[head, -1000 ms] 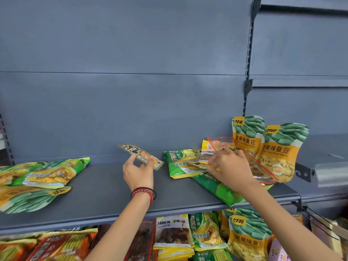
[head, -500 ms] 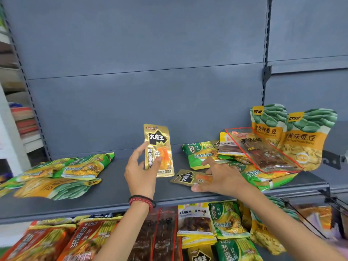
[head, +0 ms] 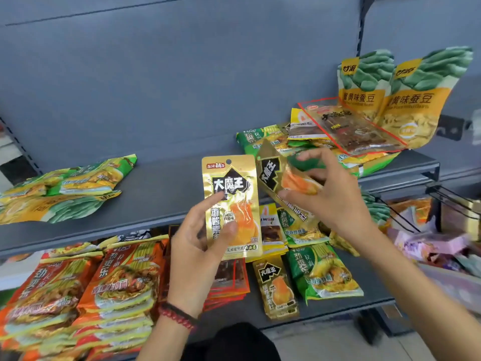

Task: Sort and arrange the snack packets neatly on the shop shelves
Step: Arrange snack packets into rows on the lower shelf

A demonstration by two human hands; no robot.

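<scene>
While left hand [head: 192,252] and right hand [head: 335,204] grip packets [head: 233,178] — shelf [head: 161,190] holds bags [head: 65,190].

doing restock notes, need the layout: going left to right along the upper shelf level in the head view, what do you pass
flat green-and-yellow packets → gold packet held by the left hand → tilted gold packet pinched by the right hand → red-edged clear packet → standing broad bean pouches
</scene>
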